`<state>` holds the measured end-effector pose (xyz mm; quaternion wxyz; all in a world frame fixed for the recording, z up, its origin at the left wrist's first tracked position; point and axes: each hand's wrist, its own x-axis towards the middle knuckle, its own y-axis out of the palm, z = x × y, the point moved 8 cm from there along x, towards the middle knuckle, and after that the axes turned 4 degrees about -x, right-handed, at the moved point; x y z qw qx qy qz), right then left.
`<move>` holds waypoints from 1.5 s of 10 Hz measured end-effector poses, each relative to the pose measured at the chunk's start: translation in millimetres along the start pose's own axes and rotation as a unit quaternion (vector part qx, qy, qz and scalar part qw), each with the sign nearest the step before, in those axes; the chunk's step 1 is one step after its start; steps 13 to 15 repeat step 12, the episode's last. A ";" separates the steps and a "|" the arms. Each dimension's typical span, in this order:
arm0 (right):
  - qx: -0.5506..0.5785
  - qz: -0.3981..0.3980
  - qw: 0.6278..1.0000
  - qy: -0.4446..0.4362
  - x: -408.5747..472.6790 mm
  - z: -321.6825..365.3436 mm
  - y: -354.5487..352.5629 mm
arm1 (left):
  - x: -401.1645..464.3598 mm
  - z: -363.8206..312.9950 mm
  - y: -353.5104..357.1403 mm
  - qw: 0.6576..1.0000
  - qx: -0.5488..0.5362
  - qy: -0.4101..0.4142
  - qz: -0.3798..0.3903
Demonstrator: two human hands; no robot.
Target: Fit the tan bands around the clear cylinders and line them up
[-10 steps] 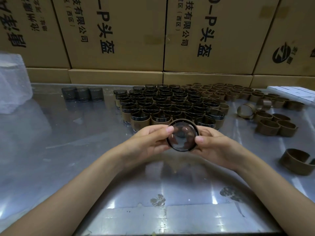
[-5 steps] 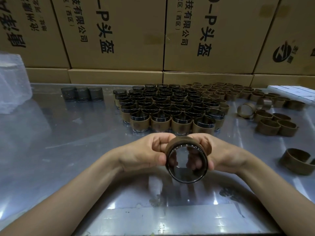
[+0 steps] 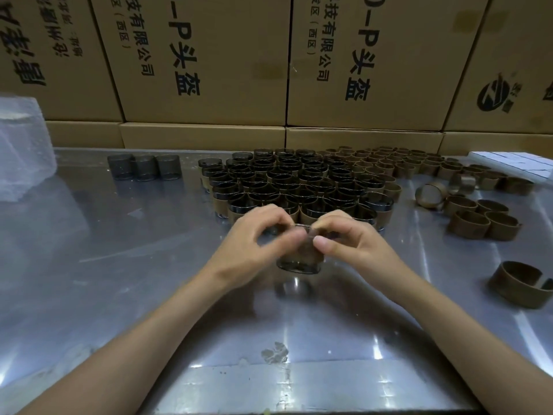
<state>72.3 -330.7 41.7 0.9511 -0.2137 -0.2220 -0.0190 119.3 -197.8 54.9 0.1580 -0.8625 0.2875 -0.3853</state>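
Now both hands hold one clear cylinder (image 3: 300,256) upright just above the bench (image 3: 119,280), near the centre of view and at six o'clock from the block of finished pieces (image 3: 299,187). The left hand (image 3: 254,244) curls round its left side with thumb and fingers on the upper rim; the right hand (image 3: 350,241) pinches the rim from three o'clock, its thumb tip close to the left thumb. A tan band (image 3: 302,255) appears to sit round the cylinder's body, though motion blur hides how squarely it lies.

The step in hand looks like seating the band and setting the piece down. To do it well, I would keep the grip on the rim light, press the band level all round so clear wall shows evenly above it as on the finished ones, then stand it in the front row, touching its neighbours and in line with them.

Spare bands (image 3: 484,220) lie at two to three o'clock, one alone (image 3: 520,283) nearer the bench edge. Three bare cylinders (image 3: 143,166) stand at ten o'clock.
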 end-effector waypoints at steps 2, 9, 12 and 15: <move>-0.253 -0.033 0.964 -0.077 -0.2 2.5 5.2 | -0.5 1.0 1.2 0.978 0.203 0.051 0.018; -0.393 -0.004 0.919 0.013 11.1 -29.8 14.6 | 1.6 50.9 20.9 0.978 0.181 -0.071 0.071; -0.404 -0.071 0.912 -0.013 6.8 -16.4 5.5 | -1.8 33.1 -2.2 0.979 0.194 -0.043 -0.051; -0.404 -0.071 0.912 -0.013 6.8 -16.4 5.5 | -1.8 33.1 -2.2 0.979 0.194 -0.043 -0.051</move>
